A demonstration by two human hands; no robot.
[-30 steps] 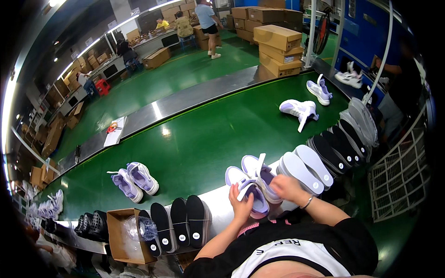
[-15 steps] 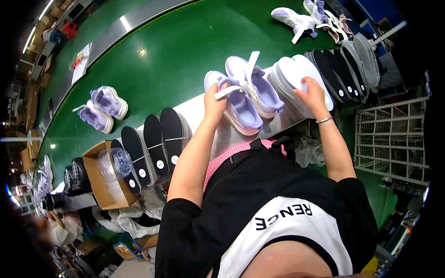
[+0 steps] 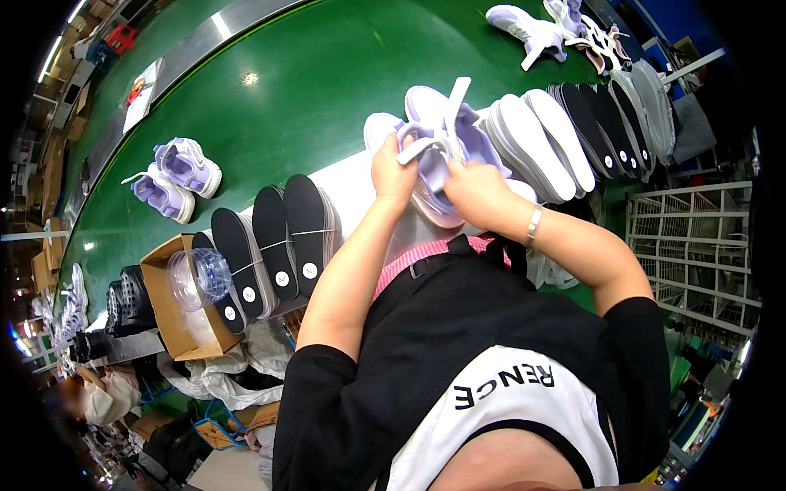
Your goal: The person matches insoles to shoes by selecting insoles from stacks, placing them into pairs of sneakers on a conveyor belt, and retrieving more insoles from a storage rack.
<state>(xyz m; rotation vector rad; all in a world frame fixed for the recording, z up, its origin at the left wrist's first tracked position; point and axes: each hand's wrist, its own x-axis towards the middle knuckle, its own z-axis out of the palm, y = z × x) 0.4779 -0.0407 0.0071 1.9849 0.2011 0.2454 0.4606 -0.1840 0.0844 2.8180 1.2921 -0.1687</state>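
My left hand is closed around the side of a lilac and white sneaker, its thumb near the loose white strap. My right hand reaches into that sneaker's opening, fingers curled. It holds a white insole, whose rounded end sticks out beside the wrist; the front part is hidden by the hand. The matching sneaker lies just right of it, strap raised, partly behind my right hand. Right of the pair stands a stack of white insoles.
Black insoles stand in bundles to the right and left. A cardboard box with clear plastic pieces is at the left. Another sneaker pair rests on the green surface. A white wire rack stands at right.
My right hand has moved left from the white insole stack to the held sneaker, bringing an insole with it. My left hand has stayed on the sneaker.
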